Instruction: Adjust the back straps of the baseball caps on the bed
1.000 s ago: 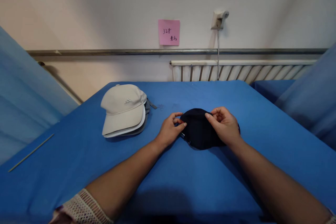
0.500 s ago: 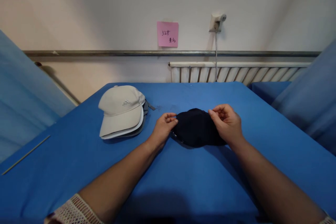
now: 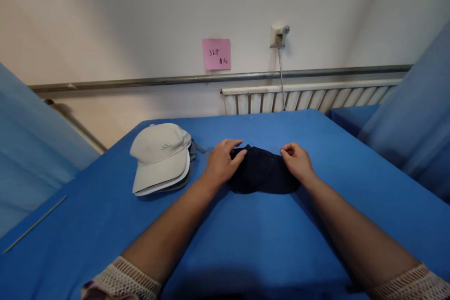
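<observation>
1) Dark cap on the blue tabletop, in front of me, between my two hands
2) My left grip at the cap's upper left edge: thumb against the dark cloth, forefinger a little apart from it; cannot tell whether it is clamped
3) My right grip at the upper right edge, thumb and forefinger tips together, pinched on the cap's rim
4) To my left, well apart from the dark cap: a pale cap with a small logo, stacked over a white brim and a grey cap
5) Thin stick lying slantwise near the tabletop's left edge
6) Wall beyond: pink note with handwriting, above a metal rail; socket to its right, cord hanging down past a white radiator
</observation>
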